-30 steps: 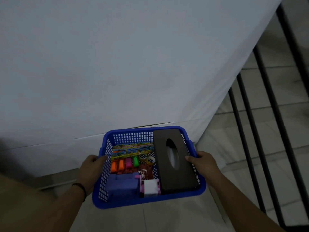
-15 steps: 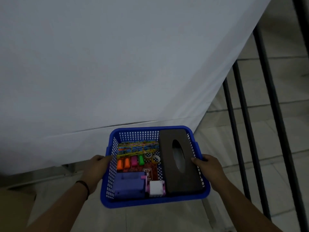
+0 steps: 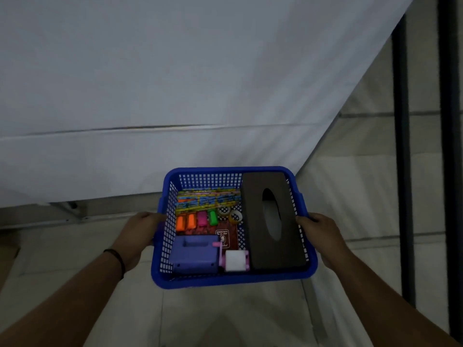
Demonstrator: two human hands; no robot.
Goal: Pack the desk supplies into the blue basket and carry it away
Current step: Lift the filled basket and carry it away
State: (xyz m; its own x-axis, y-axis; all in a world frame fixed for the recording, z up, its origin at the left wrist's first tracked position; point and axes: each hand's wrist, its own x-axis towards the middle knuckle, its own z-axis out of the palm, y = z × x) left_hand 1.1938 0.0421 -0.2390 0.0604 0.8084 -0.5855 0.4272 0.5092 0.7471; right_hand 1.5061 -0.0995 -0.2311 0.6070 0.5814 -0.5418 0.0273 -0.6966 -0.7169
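Observation:
I hold the blue basket (image 3: 225,280) in the air above the tiled floor, in front of the white-covered table. My left hand (image 3: 140,231) grips its left rim and my right hand (image 3: 319,230) grips its right rim. Inside lie a dark brown tissue box (image 3: 271,221) on the right, a purple box (image 3: 194,254), a white and pink piece (image 3: 235,260), several bright highlighters (image 3: 196,219), two tape rolls (image 3: 230,214), a colourful pack (image 3: 208,199) and a dark red booklet (image 3: 226,236).
The table under a white cloth (image 3: 175,83) fills the upper view; its edge hangs just beyond the basket. Black railing bars (image 3: 403,171) stand at the right. Pale floor tiles (image 3: 375,196) lie below and to the right.
The basket has come back from the table edge with both hands on it, and the view has shifted, so the table edge sits further from the basket and fewer railing bars show.

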